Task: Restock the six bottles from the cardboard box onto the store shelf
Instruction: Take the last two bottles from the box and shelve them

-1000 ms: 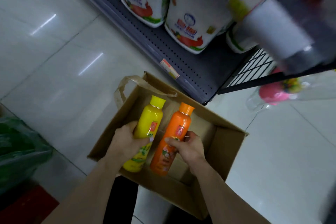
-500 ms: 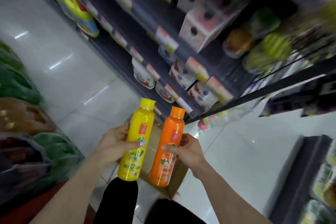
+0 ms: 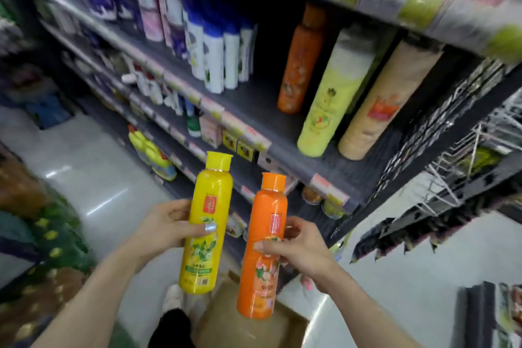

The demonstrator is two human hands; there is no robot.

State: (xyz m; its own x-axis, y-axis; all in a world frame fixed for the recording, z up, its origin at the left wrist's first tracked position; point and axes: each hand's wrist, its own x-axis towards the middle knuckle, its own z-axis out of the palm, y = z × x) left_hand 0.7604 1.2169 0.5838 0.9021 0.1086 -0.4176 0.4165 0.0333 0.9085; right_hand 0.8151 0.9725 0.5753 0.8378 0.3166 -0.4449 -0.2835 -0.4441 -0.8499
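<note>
My left hand (image 3: pixel 166 227) grips a yellow bottle (image 3: pixel 207 223) around its middle and holds it upright. Beside it my right hand (image 3: pixel 299 248) grips an orange bottle (image 3: pixel 262 246), also upright. Both bottles hang in the air in front of the dark store shelf (image 3: pixel 271 110). On that shelf stand an orange bottle (image 3: pixel 299 62), a pale yellow bottle (image 3: pixel 330 93) and a beige bottle (image 3: pixel 381 104). Between them and a cluster of white bottles (image 3: pixel 223 56) the shelf board is bare. The cardboard box (image 3: pixel 248 325) sits on the floor below my hands, partly hidden by the bottles.
Lower shelves (image 3: pixel 180 133) hold small boxes and bottles with price tags along their edges. A wire rack (image 3: pixel 452 155) juts out at the right. Green and brown packs (image 3: pixel 42 234) pile up at the left. The white tiled floor (image 3: pixel 99 178) runs between.
Both hands lifted the yellow and orange bottles out of the box and up in front of the shelf. My view swung from the floor up to the stocked shelves.
</note>
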